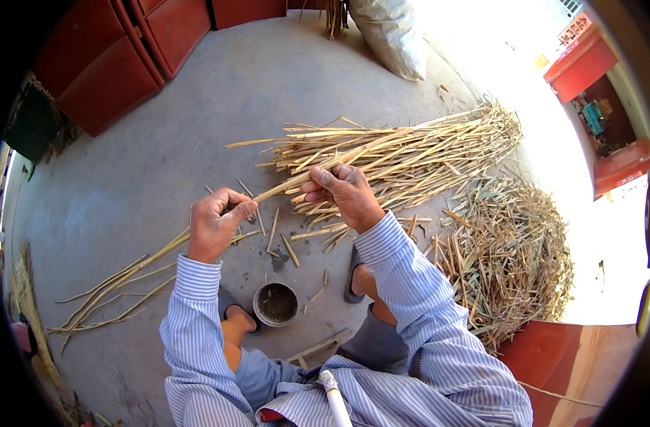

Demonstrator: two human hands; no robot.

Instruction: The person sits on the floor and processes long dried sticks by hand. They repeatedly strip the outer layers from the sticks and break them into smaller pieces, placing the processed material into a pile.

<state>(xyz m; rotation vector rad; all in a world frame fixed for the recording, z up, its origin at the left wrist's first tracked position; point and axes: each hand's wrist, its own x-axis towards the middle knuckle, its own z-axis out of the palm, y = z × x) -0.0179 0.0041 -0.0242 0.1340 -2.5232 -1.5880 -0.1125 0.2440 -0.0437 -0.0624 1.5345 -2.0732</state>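
Left hand [219, 219] and right hand [345, 193] pinching one pale stalk [285, 187] over the floor [161, 164] — bend it too sharply between them; it could snap!

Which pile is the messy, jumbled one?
The rounded heap on the picture's right: its pieces lie tangled every which way, while the long bundle beyond it and the thin stalks at the left mostly run lengthwise.

Stalks [410, 149] lie across the floor [161, 135] right of centre in my frame, a heap of plant litter [517, 256] below them at right. From afar I see a bowl [276, 324] between the shoes [350, 288] at lower centre, stems [129, 274] at left, a sack [392, 35] at upper centre.
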